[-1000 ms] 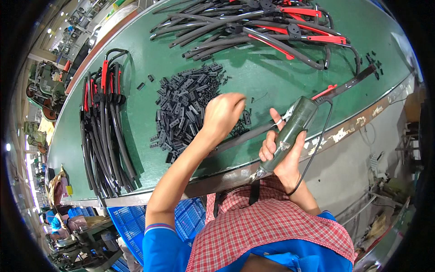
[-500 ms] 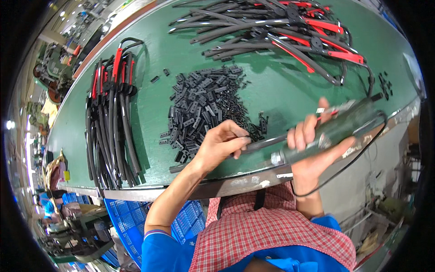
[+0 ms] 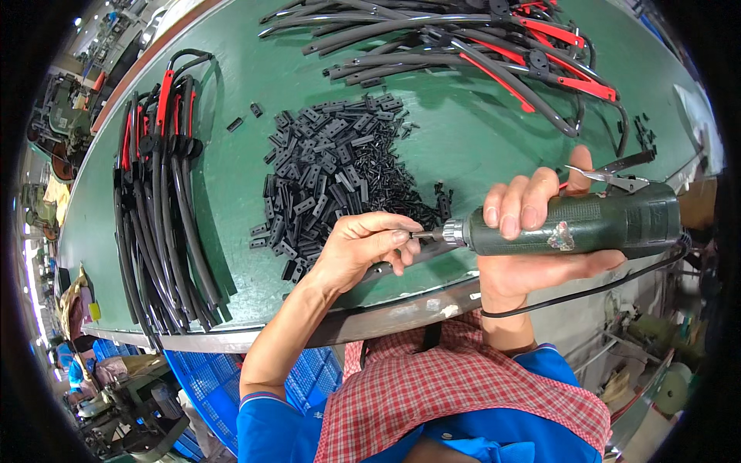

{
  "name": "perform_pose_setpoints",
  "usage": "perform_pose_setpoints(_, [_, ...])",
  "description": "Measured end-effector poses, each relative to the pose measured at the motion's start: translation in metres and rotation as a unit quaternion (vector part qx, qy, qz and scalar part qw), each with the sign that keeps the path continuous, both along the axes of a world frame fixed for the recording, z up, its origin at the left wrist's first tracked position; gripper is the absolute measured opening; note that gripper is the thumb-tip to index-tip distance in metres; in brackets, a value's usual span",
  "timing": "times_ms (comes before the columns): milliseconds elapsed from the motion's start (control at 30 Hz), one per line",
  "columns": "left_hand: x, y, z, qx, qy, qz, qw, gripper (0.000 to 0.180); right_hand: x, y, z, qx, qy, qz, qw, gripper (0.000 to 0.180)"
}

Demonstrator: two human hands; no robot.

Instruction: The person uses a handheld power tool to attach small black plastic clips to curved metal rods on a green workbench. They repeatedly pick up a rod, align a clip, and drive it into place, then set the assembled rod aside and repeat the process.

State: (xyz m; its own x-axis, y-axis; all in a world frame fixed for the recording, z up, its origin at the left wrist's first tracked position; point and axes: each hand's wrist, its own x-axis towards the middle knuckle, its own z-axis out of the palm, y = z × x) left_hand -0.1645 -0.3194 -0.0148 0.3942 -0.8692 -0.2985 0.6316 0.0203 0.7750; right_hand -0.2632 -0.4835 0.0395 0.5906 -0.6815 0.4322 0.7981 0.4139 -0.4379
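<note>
My right hand [image 3: 532, 224] is wrapped around a dark green electric screwdriver [image 3: 594, 220], held level with its cord trailing below. The driver's bit [image 3: 429, 234] points left and meets the fingertips of my left hand [image 3: 363, 247]. Thumb and forefinger of that hand pinch a small dark screw [image 3: 411, 234] at the bit's tip, mostly hidden by the fingers. Beneath both hands a dark grey tube [image 3: 378, 272] lies along the table's near edge, partly covered by my hand and the driver.
Black rectangular plastic pieces [image 3: 309, 193] and dark screws [image 3: 386, 174] form a pile beyond my left hand. Black tube frames with red parts lie in a bundle [image 3: 166, 201] at left and a heap [image 3: 463, 46] at the back. A blue crate [image 3: 208, 386] stands below the green table [image 3: 239, 170].
The screwdriver has swung from a slant to level, and its bit has come left to my left fingertips. My left hand keeps its pinch. The whole view has shifted slightly.
</note>
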Motion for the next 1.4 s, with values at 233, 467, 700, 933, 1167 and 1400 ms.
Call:
perform_pose_setpoints(233, [0.001, 0.001, 0.003, -0.014, 0.063, -0.073, 0.995, 0.031, -0.002, -0.003, -0.006, 0.158, 0.026, -0.026, 0.987, 0.088])
perform_pose_setpoints(467, [-0.005, 0.010, -0.007, 0.020, -0.218, 0.046, 0.975, 0.028, -0.020, -0.013, -0.037, 0.241, 0.091, 0.013, 0.966, 0.065])
perform_pose_setpoints(700, [0.040, 0.034, 0.004, 0.193, -0.366, 0.131, 0.901, 0.018, -0.028, 0.013, -0.042, 0.280, 0.233, 0.013, 0.931, 0.071])
perform_pose_setpoints(933, [0.243, 0.044, -0.013, 0.521, -0.594, 0.216, 0.573, 0.031, -0.028, 0.019, -0.033, 0.292, 0.265, 0.006, 0.919, 0.067])
perform_pose_setpoints(1167, [0.239, 0.025, -0.044, 0.501, -0.674, 0.174, 0.515, 0.029, -0.032, 0.013, -0.044, 0.305, 0.273, 0.026, 0.912, 0.074])
perform_pose_setpoints(1400, [0.018, 0.054, 0.016, 0.194, -0.674, 0.038, 0.712, 0.025, -0.036, 0.012, -0.053, 0.307, 0.249, 0.079, 0.915, 0.080])
